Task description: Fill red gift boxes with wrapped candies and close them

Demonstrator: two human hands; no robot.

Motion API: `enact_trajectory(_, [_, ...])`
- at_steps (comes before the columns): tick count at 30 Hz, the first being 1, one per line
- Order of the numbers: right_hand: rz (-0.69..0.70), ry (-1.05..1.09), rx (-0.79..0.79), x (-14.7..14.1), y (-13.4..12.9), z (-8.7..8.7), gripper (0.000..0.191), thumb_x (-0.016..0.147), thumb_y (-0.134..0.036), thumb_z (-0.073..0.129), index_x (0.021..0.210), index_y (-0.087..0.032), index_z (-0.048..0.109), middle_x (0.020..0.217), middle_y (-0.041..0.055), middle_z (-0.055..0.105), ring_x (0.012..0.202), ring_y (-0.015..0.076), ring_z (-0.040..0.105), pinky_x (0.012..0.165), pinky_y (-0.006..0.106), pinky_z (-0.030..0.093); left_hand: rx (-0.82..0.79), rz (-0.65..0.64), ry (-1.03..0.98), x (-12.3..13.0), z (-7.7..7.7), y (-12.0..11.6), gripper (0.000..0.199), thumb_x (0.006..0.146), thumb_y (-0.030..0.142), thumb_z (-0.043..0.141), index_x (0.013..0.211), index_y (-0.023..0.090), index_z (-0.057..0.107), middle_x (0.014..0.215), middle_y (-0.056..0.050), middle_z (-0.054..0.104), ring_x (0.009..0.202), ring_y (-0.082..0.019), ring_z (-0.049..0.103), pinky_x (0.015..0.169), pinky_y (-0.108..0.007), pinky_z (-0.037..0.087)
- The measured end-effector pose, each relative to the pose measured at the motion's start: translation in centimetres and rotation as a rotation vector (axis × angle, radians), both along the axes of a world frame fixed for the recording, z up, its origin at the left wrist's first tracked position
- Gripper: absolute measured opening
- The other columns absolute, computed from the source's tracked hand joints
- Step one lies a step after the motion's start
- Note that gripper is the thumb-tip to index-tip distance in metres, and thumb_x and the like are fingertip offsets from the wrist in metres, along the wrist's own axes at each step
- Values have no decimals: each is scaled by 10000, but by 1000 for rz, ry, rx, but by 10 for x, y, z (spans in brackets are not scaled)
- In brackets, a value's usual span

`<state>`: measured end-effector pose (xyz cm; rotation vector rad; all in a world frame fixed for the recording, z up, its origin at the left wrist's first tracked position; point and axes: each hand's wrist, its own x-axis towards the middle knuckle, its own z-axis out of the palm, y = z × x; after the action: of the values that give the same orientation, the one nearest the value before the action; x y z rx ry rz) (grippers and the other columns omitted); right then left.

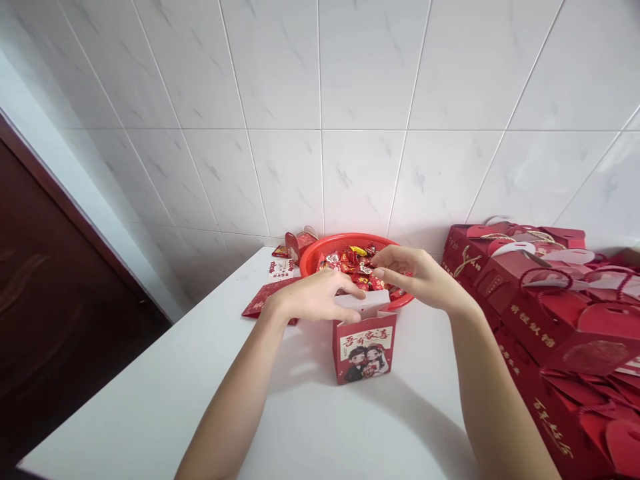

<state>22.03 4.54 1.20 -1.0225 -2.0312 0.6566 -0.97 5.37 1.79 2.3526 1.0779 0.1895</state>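
the left hand [316,295], grip parted, is at the top of one red bag [367,353], upright on the surface [175,400]; the right hand [423,275] curls over one basket [401,301] of sweets [361,283], whether holding any i can't tell.

A worker's right hand [419,273] arches from an inward-bent wrist [463,307], its fingers [395,254] curling leftward and its thumb [393,276] parted from them. To the left of the right hand and closer to the body, the left hand [317,298] is held palm down, thumb [347,314] and index finger [351,285] spread apart. The bare left forearm [227,400] and right forearm [493,387] slant inward.
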Motion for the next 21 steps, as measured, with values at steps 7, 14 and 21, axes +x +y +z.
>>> enact_trajectory(7, [59,-259,-70,11,-3,2,375,906,-528,550,1023,-197,680,974,60,685,799,173,594,673,296,455,24,-42,48,9,2,-4,615,741,234,596,1353,273,535,914,-11,659,713,-181,587,555,-261,354])
enact_trajectory(14, [105,-447,-164,8,3,-6,458,946,-532,449,666,-185,553,614,-16,489,555,113,391,511,263,288,92,-125,-14,14,-6,3,110,730,103,473,777,196,510,774,4,553,668,-146,473,585,-269,312])
enact_trajectory(21, [109,-576,-228,0,2,-7,194,872,-264,559,703,-176,600,652,-13,562,584,109,453,517,241,289,-13,-132,64,12,0,-2,71,704,194,590,721,196,521,799,11,572,659,-137,463,558,-267,300])
